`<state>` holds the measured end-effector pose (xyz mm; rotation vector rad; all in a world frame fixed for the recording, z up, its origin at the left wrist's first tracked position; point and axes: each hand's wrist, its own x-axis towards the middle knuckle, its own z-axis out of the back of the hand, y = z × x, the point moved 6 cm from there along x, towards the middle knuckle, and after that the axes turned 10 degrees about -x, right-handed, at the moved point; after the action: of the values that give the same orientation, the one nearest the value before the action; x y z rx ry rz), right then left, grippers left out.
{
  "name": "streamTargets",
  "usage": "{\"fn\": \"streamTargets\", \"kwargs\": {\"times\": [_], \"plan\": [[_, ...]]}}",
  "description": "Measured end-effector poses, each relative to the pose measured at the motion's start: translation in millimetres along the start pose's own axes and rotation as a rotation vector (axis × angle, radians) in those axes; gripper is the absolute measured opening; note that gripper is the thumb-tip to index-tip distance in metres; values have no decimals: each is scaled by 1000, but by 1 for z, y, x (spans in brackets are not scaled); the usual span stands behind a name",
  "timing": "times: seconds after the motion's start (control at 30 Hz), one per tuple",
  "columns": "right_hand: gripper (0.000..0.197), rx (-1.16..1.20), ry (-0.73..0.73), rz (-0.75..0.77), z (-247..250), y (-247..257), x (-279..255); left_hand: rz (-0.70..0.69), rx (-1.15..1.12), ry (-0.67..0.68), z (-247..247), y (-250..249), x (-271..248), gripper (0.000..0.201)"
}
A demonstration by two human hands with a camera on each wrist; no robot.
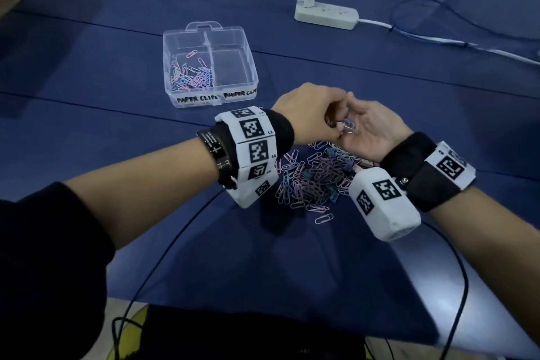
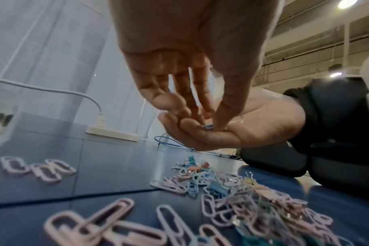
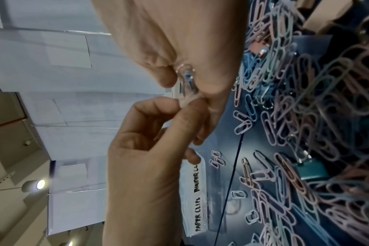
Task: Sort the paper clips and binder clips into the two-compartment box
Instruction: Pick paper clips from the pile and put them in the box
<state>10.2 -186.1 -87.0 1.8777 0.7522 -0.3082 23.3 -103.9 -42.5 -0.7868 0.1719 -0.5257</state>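
Pastel wire paper clips, pink, blue and lilac, lie in a heap (image 1: pixel 309 181) at lower centre of the head view, with a few coloured binder clips (image 2: pixel 218 188) mixed in. Above the heap, the right hand (image 1: pixel 371 131) is turned palm-up and loosely cupped around a small bunch of paper clips (image 3: pixel 187 78). The left hand (image 1: pixel 309 114) reaches in from the left of the frame, fingertips pinched together on those clips; the right-wrist view shows thumb and forefinger closed on the wire.

The clear two-compartment box (image 1: pixel 210 93) sits at upper centre, well apart from the hands. Its left cell, labelled "PAPER CLIPS", holds a layer of paper clips (image 1: pixel 191 74); the right cell, labelled for binder clips, appears to hold nothing.

The step in hand is judged to be lifting clips out of the cupped palm. It is best done with a firm pinch and a slow lift, since clips hook together and may drag others out. The carry should end over the left cell.

The work surface is a blue cloth-covered table (image 1: pixel 87 73). Two white power strips (image 1: pixel 325 13) with cables lie along the upper edge. Pale walls and ceiling lamps show in the wrist views.
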Motion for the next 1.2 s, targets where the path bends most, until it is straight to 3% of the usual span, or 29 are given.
{"fn": "streamTargets", "kwargs": {"times": [0.1, 0.17, 0.23, 0.37, 0.47, 0.5, 0.63, 0.73, 0.87, 1.13, 1.2], "plan": [[55, 55, -52, 18, 4, 2, -1, 24, -151, -3, 0, 3, 8, 29], [36, 98, -177, 49, 14, 4, -1, 70, -267, -89, 5, 10, 16, 34], [31, 36, -313, 77, 27, 7, -4, 141, -346, -180, 10, 20, 27, 33], [31, -398, -403, 52, 43, 7, -13, 274, -289, -110, -2, 28, 48, 28], [31, -937, -454, 64, 42, 9, -24, 300, -172, 51, -21, 23, 56, 16], [30, -1122, -445, 85, 38, 10, -26, 296, -125, 119, -25, 20, 55, 8], [4, -1516, -235, 130, 16, 0, -28, 219, 51, 281, -19, 17, 44, 26], [25, -1713, -141, 114, 2, -6, -24, 211, 164, 430, -11, 24, 27, 41], [36, -1818, -113, 156, -9, -10, -14, 163, 302, 637, -17, 29, 6, 65], [13, -1974, -109, 195, -9, -18, -8, 128, 511, 743, -20, 32, -23, 94], [19, -1988, -108, 163, -8, -21, -10, 126, 531, 707, -19, 33, -32, 94]]}}
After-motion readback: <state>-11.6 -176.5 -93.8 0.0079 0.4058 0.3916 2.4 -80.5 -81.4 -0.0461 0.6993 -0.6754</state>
